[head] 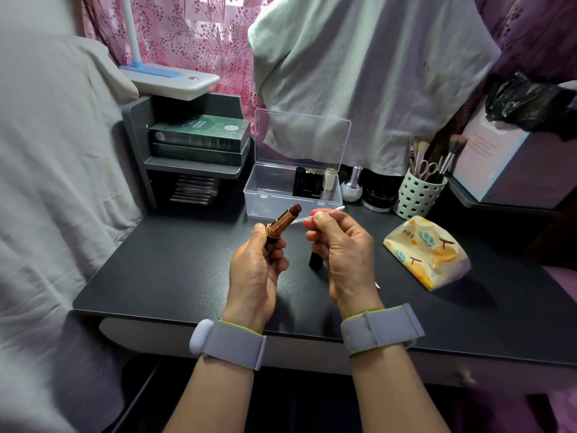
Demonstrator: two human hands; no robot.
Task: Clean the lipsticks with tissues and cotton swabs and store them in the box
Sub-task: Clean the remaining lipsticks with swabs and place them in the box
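My left hand (257,270) grips an open gold lipstick (282,220) with its dark red bullet tilted up to the right. My right hand (340,245) pinches a white cotton swab (327,210); its near end reaches toward the lipstick tube. A black lipstick cap (315,260) stands on the desk, partly hidden behind my right hand. The clear plastic box (271,198) sits open behind, lid up, with several lipsticks (315,182) standing at its right end. A patterned tissue pack (426,251) lies to the right.
Black desk (156,270) with a shelf of green boxes (199,139) at back left, lamp base above. A silver bottle (351,189), a black jar (379,195) and a brush holder (420,195) stand at back right. Hanging cloth behind the box.
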